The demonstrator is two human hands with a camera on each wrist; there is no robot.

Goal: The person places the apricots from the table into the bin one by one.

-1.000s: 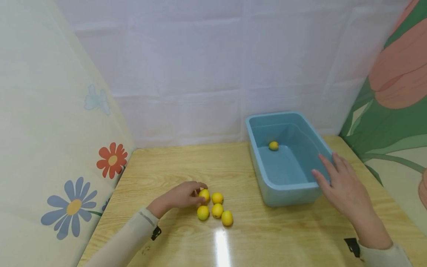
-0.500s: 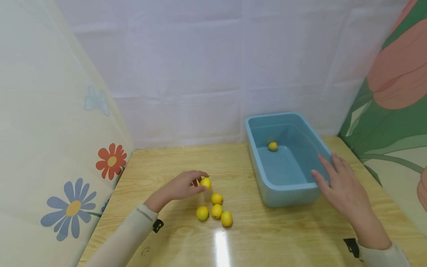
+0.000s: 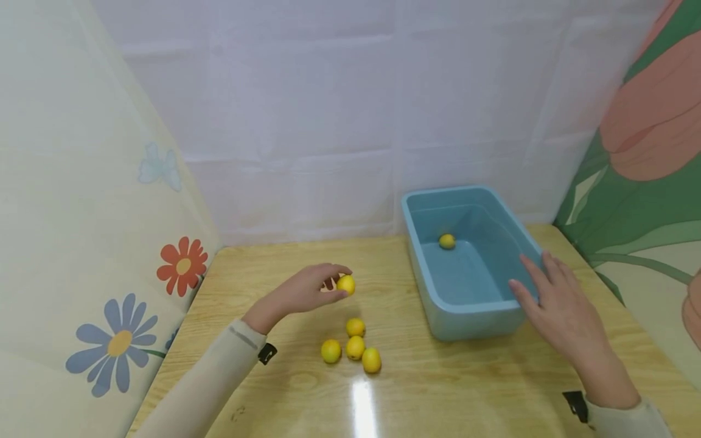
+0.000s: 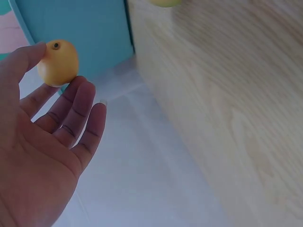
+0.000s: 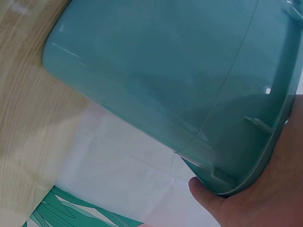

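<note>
My left hand [image 3: 303, 291] holds a small yellow fruit [image 3: 346, 285] above the table, pinched between thumb and fingertips. The left wrist view shows this fruit [image 4: 58, 63] with a dark stem spot, held away from the palm. Several similar yellow fruits [image 3: 355, 347] lie in a loose group on the table below that hand. To the right stands a deep blue plastic tub [image 3: 476, 308], and one more yellow fruit [image 3: 446, 241] sits on its floor near the back left. My right hand [image 3: 566, 310] rests on the tub's near right corner, fingers extended along the rim [image 5: 246, 182].
The light wood table [image 3: 263, 389] meets a white cloth backdrop [image 3: 306, 152] at the rear. Panels painted with flowers stand along the left and right sides. The tub's left wall rises between the left hand and the fruit inside.
My left hand has picked one yellow fruit from the group and lifted it up, away from the table and slightly right. My right hand has stayed at the tub's corner.
</note>
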